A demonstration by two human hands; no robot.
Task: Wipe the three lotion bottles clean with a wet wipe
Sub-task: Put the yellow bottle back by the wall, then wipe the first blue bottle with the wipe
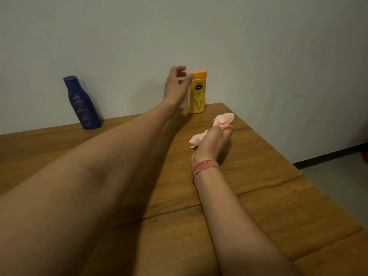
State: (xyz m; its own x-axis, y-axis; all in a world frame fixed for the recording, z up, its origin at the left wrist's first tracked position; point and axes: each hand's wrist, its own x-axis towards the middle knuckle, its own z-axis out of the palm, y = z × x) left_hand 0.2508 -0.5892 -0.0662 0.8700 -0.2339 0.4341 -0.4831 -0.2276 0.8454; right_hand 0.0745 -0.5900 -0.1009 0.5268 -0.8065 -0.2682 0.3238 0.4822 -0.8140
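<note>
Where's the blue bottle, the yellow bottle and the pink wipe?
blue bottle (82, 105): head view, middle of its body.
yellow bottle (197, 92): head view, front label.
wipe (224, 119): head view, bunched end above the right hand.

Matt grained wood table (258, 196) — smooth glossy plastic yellow bottle (197, 92)

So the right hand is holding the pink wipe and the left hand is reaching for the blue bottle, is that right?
Not quite. The head view shows the left hand reaching for a white bottle mostly hidden behind it, beside the yellow bottle, not for the blue bottle, which stands apart further left. The right hand does hold the pink wipe.
</note>
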